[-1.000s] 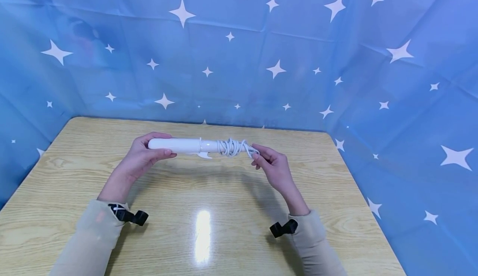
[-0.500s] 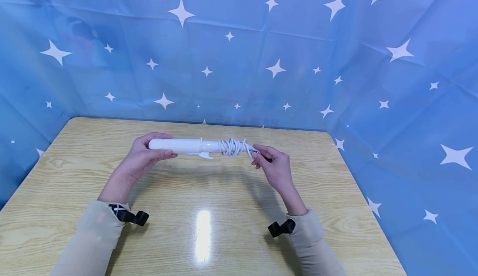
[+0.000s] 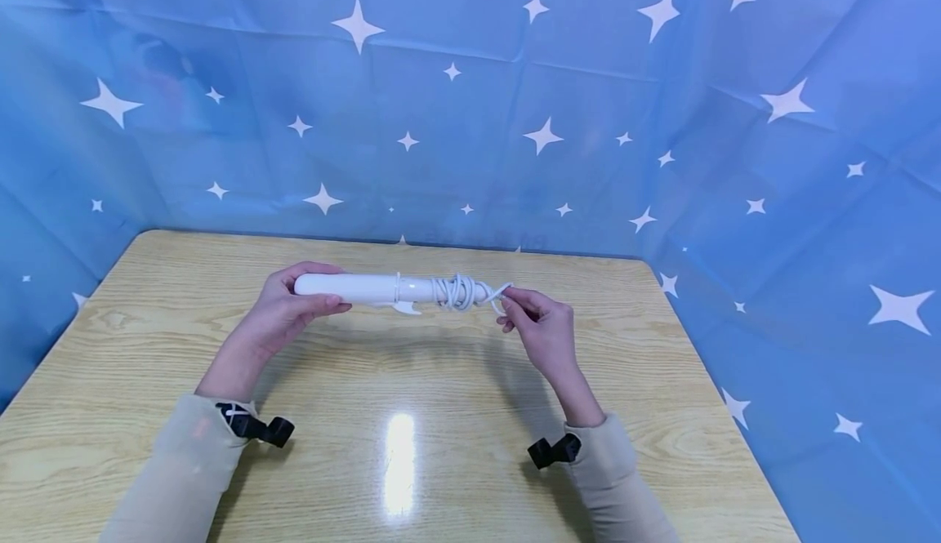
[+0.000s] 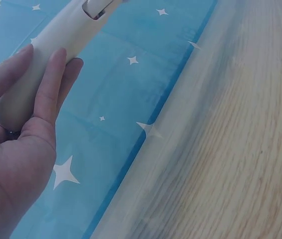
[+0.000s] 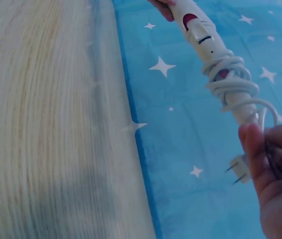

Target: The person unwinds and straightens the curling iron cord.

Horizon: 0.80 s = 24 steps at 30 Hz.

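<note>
A white curling iron (image 3: 353, 287) is held level above the table, its slim end to the right. My left hand (image 3: 287, 306) grips its thick end, thumb in front and fingers behind; the left wrist view shows the thick barrel (image 4: 61, 35) between the fingers. A pale cord (image 3: 457, 291) is wound several times round the slim handle. At the handle's tip my right hand (image 3: 540, 327) pinches the cord between thumb and finger. In the right wrist view a two-pin plug (image 5: 240, 169) hangs beside the right fingers. A small lever (image 3: 404, 308) juts from the iron's underside.
A wood-grain table (image 3: 353, 412) lies beneath both hands, with a bright light reflection near its front. Blue cloth with white stars (image 3: 441, 118) hangs behind it and along the sides. Each wrist wears a small black camera (image 3: 555, 450).
At the right fingertips the cord now stands out in a small crossed loop, where it lay closer to the handle's tip. Left hand and iron have shifted only slightly.
</note>
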Each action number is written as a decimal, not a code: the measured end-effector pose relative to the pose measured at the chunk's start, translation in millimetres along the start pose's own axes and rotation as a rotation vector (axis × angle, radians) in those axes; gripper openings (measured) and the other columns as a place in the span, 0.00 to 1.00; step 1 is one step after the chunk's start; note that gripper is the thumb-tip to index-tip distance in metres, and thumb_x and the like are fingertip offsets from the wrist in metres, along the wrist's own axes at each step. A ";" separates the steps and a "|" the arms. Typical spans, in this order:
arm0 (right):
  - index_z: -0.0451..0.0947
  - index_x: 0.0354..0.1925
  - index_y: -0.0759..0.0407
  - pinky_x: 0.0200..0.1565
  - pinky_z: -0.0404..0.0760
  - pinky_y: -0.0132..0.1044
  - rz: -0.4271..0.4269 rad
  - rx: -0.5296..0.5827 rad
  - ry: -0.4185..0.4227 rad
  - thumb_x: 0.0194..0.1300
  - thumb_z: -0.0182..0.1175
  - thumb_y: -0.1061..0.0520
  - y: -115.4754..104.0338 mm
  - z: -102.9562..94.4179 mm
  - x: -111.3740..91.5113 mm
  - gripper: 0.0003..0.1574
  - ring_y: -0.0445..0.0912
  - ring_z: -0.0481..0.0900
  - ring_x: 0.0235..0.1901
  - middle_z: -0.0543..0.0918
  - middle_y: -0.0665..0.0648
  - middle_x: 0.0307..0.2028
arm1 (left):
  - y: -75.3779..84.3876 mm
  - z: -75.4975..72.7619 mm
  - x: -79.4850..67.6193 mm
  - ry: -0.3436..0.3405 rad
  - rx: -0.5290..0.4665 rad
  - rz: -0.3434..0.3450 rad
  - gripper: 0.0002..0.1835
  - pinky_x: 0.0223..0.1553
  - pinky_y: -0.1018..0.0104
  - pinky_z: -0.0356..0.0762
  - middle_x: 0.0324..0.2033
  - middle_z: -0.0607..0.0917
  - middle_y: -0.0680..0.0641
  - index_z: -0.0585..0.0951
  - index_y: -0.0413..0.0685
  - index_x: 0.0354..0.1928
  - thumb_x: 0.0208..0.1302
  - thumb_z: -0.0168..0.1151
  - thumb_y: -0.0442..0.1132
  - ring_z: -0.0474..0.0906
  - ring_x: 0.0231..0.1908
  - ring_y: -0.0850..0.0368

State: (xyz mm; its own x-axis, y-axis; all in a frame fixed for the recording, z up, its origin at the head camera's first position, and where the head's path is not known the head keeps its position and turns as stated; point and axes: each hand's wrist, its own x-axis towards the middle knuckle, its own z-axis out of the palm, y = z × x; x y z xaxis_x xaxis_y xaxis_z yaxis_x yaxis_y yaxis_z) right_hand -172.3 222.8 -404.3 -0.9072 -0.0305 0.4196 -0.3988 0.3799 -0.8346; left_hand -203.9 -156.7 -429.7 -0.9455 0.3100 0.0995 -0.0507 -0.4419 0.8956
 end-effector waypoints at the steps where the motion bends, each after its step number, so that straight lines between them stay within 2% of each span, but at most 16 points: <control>1: 0.86 0.48 0.69 0.26 0.89 0.35 -0.014 -0.004 0.001 0.70 0.65 0.66 -0.3 -0.6 -0.1 0.10 0.45 0.86 0.24 0.89 0.66 0.33 | 0.3 0.2 -0.1 -0.003 -0.007 0.005 0.21 0.53 0.51 0.86 0.58 0.71 0.39 0.87 0.44 0.49 0.62 0.60 0.14 0.74 0.56 0.44; 5: 0.87 0.46 0.69 0.27 0.87 0.31 -0.054 -0.016 0.024 0.70 0.66 0.65 -3.5 -2.3 0.5 0.09 0.43 0.86 0.24 0.88 0.68 0.32 | 1.0 -0.2 0.1 -0.013 -0.017 0.023 0.22 0.53 0.51 0.86 0.57 0.74 0.41 0.87 0.45 0.49 0.62 0.59 0.14 0.76 0.55 0.46; 8: 0.88 0.43 0.67 0.24 0.87 0.32 -0.053 -0.024 0.050 0.69 0.68 0.63 -4.8 -3.0 1.0 0.08 0.45 0.85 0.22 0.88 0.67 0.30 | 0.9 -0.4 0.5 -0.022 -0.021 0.030 0.22 0.53 0.50 0.86 0.56 0.76 0.42 0.87 0.45 0.48 0.63 0.59 0.14 0.77 0.55 0.46; 12: 0.89 0.40 0.64 0.23 0.87 0.35 -0.024 -0.021 0.075 0.67 0.70 0.61 -5.5 -3.5 -0.2 0.06 0.55 0.85 0.22 0.88 0.62 0.28 | 0.1 -1.8 -0.2 -0.037 -0.035 0.040 0.22 0.52 0.50 0.86 0.55 0.77 0.42 0.87 0.45 0.48 0.63 0.57 0.13 0.77 0.54 0.46; 15: 0.89 0.38 0.64 0.22 0.85 0.32 -0.007 -0.031 0.092 0.65 0.72 0.62 -6.4 -4.0 -1.3 0.05 0.58 0.84 0.22 0.88 0.61 0.27 | -0.4 -3.2 -1.0 -0.049 -0.043 0.049 0.22 0.52 0.51 0.86 0.54 0.78 0.42 0.87 0.44 0.49 0.64 0.56 0.13 0.77 0.54 0.47; 20: 0.88 0.34 0.67 0.21 0.74 0.22 -0.032 -0.090 0.113 0.60 0.74 0.67 -13.3 -6.1 -2.0 0.03 0.46 0.78 0.21 0.86 0.62 0.27 | -0.5 -4.9 -2.3 -0.065 -0.060 0.059 0.22 0.52 0.51 0.87 0.54 0.77 0.42 0.86 0.43 0.49 0.64 0.56 0.13 0.77 0.54 0.47; 24: 0.85 0.30 0.69 0.25 0.73 0.22 -0.108 -0.125 0.119 0.56 0.75 0.71 -28.1 -7.6 -3.1 0.06 0.39 0.74 0.24 0.83 0.63 0.27 | -0.9 -6.2 -2.8 -0.084 -0.074 0.066 0.22 0.51 0.52 0.87 0.54 0.78 0.42 0.86 0.42 0.49 0.64 0.55 0.13 0.78 0.53 0.48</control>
State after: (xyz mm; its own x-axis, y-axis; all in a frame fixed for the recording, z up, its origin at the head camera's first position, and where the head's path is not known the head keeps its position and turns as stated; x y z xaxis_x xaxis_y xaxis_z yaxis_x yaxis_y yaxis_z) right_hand -157.3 219.3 -379.4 -0.8349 0.0291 0.5496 -0.4664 0.4928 -0.7346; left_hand -203.2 -162.4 -433.5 -0.9174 0.3466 0.1956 -0.0162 -0.5237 0.8517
